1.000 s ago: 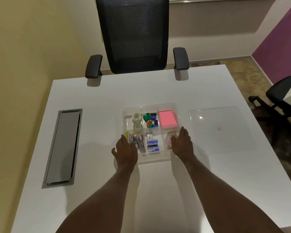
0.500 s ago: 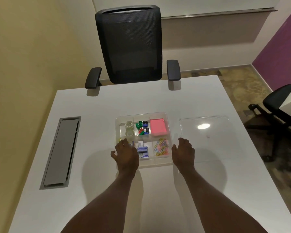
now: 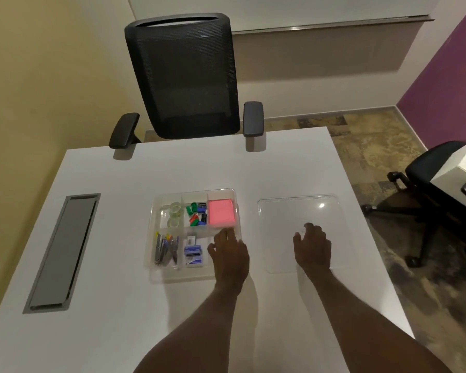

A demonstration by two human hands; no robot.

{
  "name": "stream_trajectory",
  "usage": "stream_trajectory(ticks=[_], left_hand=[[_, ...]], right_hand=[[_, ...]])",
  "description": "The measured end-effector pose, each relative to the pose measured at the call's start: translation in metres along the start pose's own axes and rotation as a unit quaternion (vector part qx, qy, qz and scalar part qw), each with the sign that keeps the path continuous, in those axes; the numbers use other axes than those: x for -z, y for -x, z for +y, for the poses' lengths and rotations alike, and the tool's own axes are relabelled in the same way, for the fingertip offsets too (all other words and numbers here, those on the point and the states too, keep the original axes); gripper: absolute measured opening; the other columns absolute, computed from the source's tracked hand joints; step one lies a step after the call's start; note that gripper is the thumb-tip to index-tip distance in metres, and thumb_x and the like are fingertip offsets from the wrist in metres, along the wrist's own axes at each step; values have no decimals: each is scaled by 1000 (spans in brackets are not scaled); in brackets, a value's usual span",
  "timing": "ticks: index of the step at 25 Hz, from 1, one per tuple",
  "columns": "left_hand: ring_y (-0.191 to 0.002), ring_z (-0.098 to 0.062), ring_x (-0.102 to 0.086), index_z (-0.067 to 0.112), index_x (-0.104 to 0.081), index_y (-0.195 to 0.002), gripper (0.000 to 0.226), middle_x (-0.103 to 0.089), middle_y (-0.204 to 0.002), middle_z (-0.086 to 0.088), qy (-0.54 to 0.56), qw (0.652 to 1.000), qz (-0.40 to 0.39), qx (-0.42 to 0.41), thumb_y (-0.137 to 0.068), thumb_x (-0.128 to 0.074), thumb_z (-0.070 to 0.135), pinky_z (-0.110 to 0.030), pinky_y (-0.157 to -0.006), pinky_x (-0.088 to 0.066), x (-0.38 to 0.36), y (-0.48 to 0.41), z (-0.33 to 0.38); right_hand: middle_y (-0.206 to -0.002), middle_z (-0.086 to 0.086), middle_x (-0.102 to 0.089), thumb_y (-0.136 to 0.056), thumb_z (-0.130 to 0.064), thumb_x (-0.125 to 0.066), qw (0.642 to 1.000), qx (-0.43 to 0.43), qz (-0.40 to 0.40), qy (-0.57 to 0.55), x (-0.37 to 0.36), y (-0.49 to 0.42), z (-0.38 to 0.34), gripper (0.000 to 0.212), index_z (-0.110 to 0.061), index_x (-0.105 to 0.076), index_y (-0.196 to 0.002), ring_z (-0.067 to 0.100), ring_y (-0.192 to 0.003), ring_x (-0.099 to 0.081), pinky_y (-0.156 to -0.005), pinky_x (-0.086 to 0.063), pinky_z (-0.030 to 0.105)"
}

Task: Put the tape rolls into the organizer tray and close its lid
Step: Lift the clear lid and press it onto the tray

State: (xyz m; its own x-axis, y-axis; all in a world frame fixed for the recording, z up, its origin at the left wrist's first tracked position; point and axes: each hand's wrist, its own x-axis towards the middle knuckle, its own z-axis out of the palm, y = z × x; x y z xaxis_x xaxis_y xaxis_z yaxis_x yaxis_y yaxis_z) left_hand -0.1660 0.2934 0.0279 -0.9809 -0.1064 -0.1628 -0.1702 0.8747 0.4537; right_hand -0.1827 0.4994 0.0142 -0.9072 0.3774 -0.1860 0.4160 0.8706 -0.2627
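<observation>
White tabletop (image 3: 172, 305), smooth, rectangular. Clear plastic lid (image 3: 280, 211), flat, toward the right edge, off the tray. Clear organizer tray (image 3: 156, 275), compartmented, central. Right hand (image 3: 313, 246) spread loosely over the lid, holding nothing, probably to lift it. Left hand (image 3: 230, 251) open over the tray's near-right corner, likely steadying. Two glossy tape rolls (image 3: 175, 215) in the far-left compartment.

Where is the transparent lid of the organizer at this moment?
In the head view the clear lid lies flat on the white table, to the right of the organizer tray, with the right hand over its near part.
</observation>
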Motion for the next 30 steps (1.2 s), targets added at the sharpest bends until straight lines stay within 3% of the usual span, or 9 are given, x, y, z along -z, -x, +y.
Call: stream_trajectory(ticks=[2,6,11,17,23,25,27,30], left_hand=[[-133,-29,-53,11,-53,-140,37,-58,-138,-8,16,1000,-9,-6,-104,-50,20,-45,-111,-42,-22,-3,21],[-126,-29,-57,9,-54,-139,42,-59,-135,-7,30,997,-60,-32,-97,-49,7,-40,-106,-46,-54,-10,53],[-155,-31,-30,8,-28,-163,67,-29,-169,-9,43,987,-136,71,-99,-48,12,-46,-122,-36,-78,-26,68],[-154,-35,-28,5,-15,-166,75,-26,-168,-14,69,967,-167,177,-102,-52,21,-48,-119,-38,-89,-43,71],[-154,-36,-31,4,-19,-166,79,-30,-165,-17,114,963,-165,179,-99,-59,22,-50,-122,-38,-100,-51,69],[-149,-40,-39,0,-32,-160,72,-39,-157,-22,151,953,-147,217,-97,-62,21,-51,-121,-42,-101,-54,69],[-139,-42,-49,-3,-47,-149,59,-49,-145,-25,181,948,-104,240,-96,-62,19,-50,-115,-47,-99,-53,70],[-125,-37,-58,-1,-57,-141,44,-55,-133,-23,233,950,0,208,-98,-62,9,-33,-100,-46,-88,-44,76]], right_hand=[[-119,16,-61,-100,-31,-54,1000,-11,2,-2,6,-18,25,38,-6,-55,-128,35,-110,-60,-93,-48,44],[-129,17,-58,-101,-34,-52,1000,-30,-5,-6,10,-47,62,45,-6,-51,-136,34,-118,-57,-100,-46,45],[-147,19,-48,-99,-40,-53,998,-61,-23,5,11,-77,97,57,-6,-44,-145,36,-134,-48,-113,-37,49],[-137,21,-50,-95,-40,-62,992,-99,-70,-32,4,-96,115,60,-4,-42,-139,39,-127,-50,-106,-42,51],[-133,22,-48,-91,-33,-68,992,-87,-81,-46,-5,-100,120,58,-2,-45,-135,39,-126,-47,-101,-46,51],[-133,24,-47,-91,-31,-70,988,-114,-81,-70,-3,-104,122,60,-1,-45,-136,41,-127,-47,-101,-46,52],[-134,26,-47,-91,-30,-70,982,-149,-61,-96,-1,-106,123,60,1,-46,-138,44,-129,-46,-103,-45,53],[-137,26,-47,-96,-25,-63,972,-182,2,-149,6,-106,119,45,-2,-55,-134,43,-130,-46,-102,-47,52]])
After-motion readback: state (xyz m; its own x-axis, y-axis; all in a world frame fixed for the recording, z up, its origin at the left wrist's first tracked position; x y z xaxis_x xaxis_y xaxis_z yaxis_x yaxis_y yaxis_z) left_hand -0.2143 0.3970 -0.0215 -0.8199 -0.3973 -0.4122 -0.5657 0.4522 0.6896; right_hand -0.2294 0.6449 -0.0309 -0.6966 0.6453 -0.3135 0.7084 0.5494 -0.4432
